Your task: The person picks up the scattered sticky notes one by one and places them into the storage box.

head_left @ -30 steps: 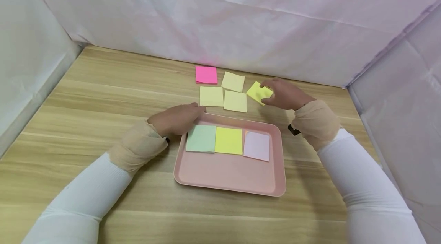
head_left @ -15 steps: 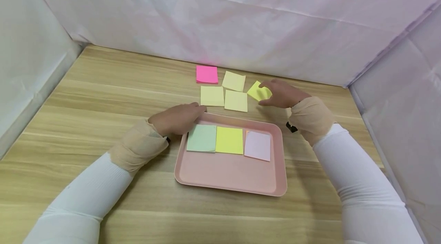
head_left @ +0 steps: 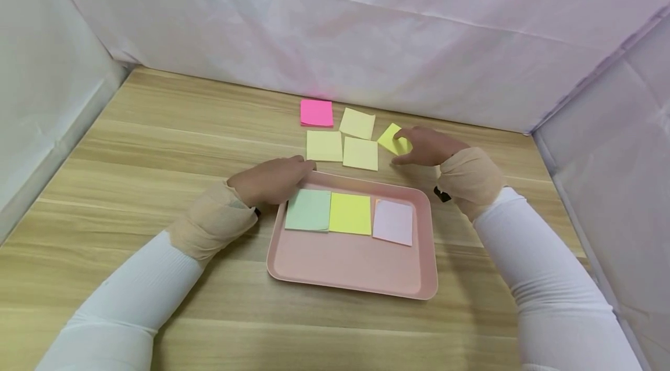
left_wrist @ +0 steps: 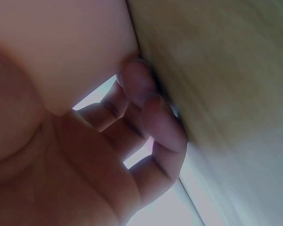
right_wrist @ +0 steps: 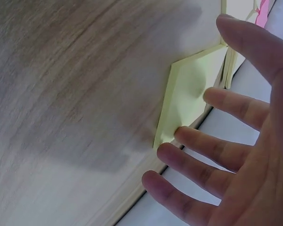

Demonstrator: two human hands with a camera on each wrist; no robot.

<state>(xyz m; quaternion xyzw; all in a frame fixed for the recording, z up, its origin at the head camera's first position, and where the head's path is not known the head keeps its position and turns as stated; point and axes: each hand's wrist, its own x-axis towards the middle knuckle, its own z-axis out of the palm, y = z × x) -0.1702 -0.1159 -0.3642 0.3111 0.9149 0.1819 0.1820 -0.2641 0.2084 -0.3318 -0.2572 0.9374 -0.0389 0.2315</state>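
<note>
My left hand point(head_left: 271, 180) grips the far left corner of a pink tray point(head_left: 340, 263); in the left wrist view its fingers point(left_wrist: 165, 122) curl round the tray's outer wall point(left_wrist: 85, 42). In the tray's far half lie a mint green sticky note pad point(head_left: 307, 210), a bright yellow pad point(head_left: 350, 214) and a lilac pad point(head_left: 393, 223). Behind the tray's far right corner, my right hand point(head_left: 430, 147) is over a yellow sticky note pad point(head_left: 388, 136) turned at an angle. The right wrist view shows its fingers spread, with fingertips right at that pad point(right_wrist: 191, 82).
Left of the right hand lie three pale yellow pads, one far back point(head_left: 357, 123), one at the left point(head_left: 324, 146) and one at the front point(head_left: 360, 153). A hot pink pad point(head_left: 316, 113) is beside them. White cloth walls point(head_left: 335, 22) border the wooden table point(head_left: 131, 144).
My right hand has shifted slightly left, over the angled yellow pad. The left hand keeps its grip on the tray corner. The pads have stayed in place.
</note>
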